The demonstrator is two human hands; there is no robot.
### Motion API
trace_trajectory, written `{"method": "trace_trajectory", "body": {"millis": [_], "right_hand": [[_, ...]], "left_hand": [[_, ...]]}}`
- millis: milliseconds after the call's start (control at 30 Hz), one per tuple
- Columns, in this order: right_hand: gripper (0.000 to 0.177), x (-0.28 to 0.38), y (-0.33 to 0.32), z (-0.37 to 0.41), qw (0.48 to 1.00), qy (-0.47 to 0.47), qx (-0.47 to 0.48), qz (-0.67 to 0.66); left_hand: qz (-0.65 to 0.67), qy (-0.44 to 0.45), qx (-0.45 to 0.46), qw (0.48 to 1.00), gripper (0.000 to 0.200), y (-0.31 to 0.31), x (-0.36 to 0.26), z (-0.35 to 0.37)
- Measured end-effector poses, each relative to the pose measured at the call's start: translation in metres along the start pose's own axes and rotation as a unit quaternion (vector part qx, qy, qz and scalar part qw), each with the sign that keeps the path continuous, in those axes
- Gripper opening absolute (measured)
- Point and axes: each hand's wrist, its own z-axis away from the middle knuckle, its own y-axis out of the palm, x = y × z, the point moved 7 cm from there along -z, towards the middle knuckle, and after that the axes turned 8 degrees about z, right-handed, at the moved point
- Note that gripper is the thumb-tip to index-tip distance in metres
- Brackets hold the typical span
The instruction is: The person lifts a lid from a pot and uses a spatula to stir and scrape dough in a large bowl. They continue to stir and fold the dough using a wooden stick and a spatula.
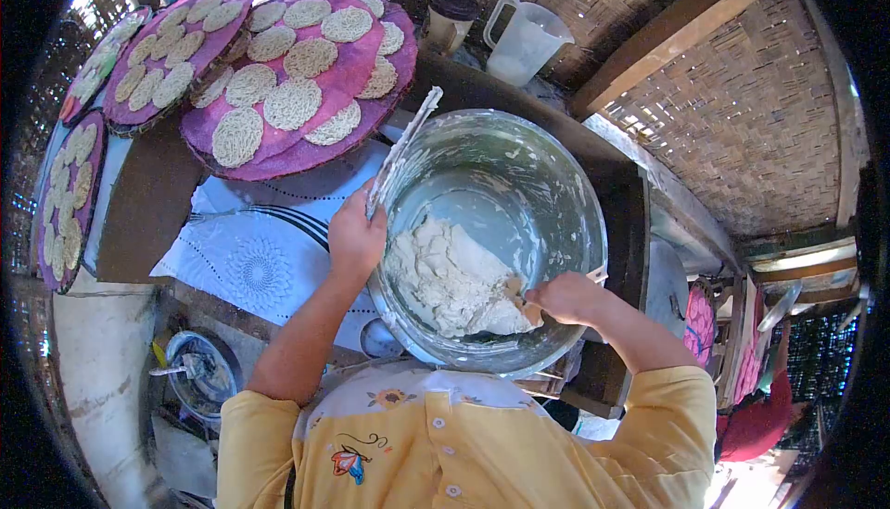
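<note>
A large metal pot (575,184) stands in front of me, its inner wall smeared with white residue. At its bottom left lies a lump of pale dough (445,273). My left hand (359,238) is at the pot's left rim, closed around the lower end of a long dough-coated stick (405,146) that slants up along the rim. Inside the pot's right side, my right hand (564,299) is closed on a wooden spatula (528,307). Its brown blade touches the dough's right edge, and a pale end sticks out behind the hand.
Round purple trays (248,170) with several pale woven-looking discs stand at the upper left. A white patterned cloth (222,273) lies left of the pot. Behind it are a clear plastic jug (527,41) and a dark-lidded container (450,22). A basin (206,375) sits lower left. Someone's red sleeve (756,426) shows at right.
</note>
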Motion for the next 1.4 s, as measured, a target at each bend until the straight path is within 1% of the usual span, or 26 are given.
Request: {"method": "trace_trajectory", "body": {"millis": [100,133,200,300,333,433,567,667,767,867,967,1033,1100,1200,1233,1300,1400], "right_hand": [[0.016,-0.002,-0.016,0.000,0.996,-0.048,-0.064,0.034],[0.015,-0.002,-0.024,-0.002,0.991,-0.062,-0.103,0.066],[0.013,-0.002,-0.038,-0.006,0.971,-0.090,-0.179,0.127],[0.009,-0.007,-0.046,-0.022,0.953,-0.100,-0.222,0.181],[0.002,-0.008,-0.053,-0.026,0.934,-0.104,-0.280,0.198],[0.002,-0.017,-0.054,-0.057,0.936,-0.094,-0.272,0.202],[0.011,-0.037,-0.046,-0.110,0.982,-0.037,-0.167,0.087],[0.017,-0.037,-0.069,-0.134,0.991,0.009,-0.113,0.072],[0.018,-0.042,-0.075,-0.158,0.990,0.016,-0.106,0.093],[0.019,-0.051,-0.099,-0.145,0.985,0.025,-0.128,0.109],[0.016,-0.064,-0.107,-0.108,0.985,0.069,-0.093,0.126],[0.016,-0.068,-0.109,-0.071,0.981,0.100,-0.119,0.119],[0.015,-0.073,-0.108,-0.031,0.972,0.139,-0.176,0.067],[0.011,-0.060,-0.080,0.004,0.979,0.090,-0.160,0.087],[0.011,-0.045,-0.068,0.005,0.980,0.057,-0.171,0.078],[0.011,-0.018,-0.035,-0.008,0.979,-0.005,-0.196,0.063],[0.018,-0.005,-0.012,-0.046,0.968,-0.015,-0.246,0.039]], "left_hand": [[0.002,0.003,-0.002,1.000,0.038,0.001,0.003,0.000],[0.002,0.003,-0.003,1.000,0.038,0.001,0.004,0.000],[0.001,0.003,-0.003,1.000,0.038,0.000,0.002,0.000],[0.013,0.001,0.000,1.000,0.038,0.002,0.004,0.000],[0.018,-0.001,-0.001,1.000,0.038,0.001,0.005,0.000],[0.016,0.005,-0.007,1.000,0.038,0.001,0.003,0.000],[0.028,0.018,-0.013,0.999,0.038,0.003,0.006,0.000],[0.035,0.020,-0.016,0.999,0.039,0.005,0.009,0.000],[0.021,0.011,-0.006,1.000,0.039,0.003,0.006,0.000],[-0.006,-0.001,0.004,1.000,0.040,0.000,0.001,-0.001],[-0.013,-0.010,0.010,1.000,0.040,-0.001,0.001,0.000],[-0.022,-0.026,0.017,0.999,0.041,0.001,0.005,-0.001],[-0.005,-0.014,0.010,1.000,0.041,0.002,0.007,-0.001],[0.006,-0.007,0.002,1.000,0.041,0.001,0.003,-0.001],[0.008,-0.006,0.000,1.000,0.040,0.001,0.002,-0.001],[0.016,0.003,-0.011,1.000,0.040,0.001,0.003,-0.001],[0.023,0.006,-0.019,1.000,0.039,0.001,0.002,0.000]]}}
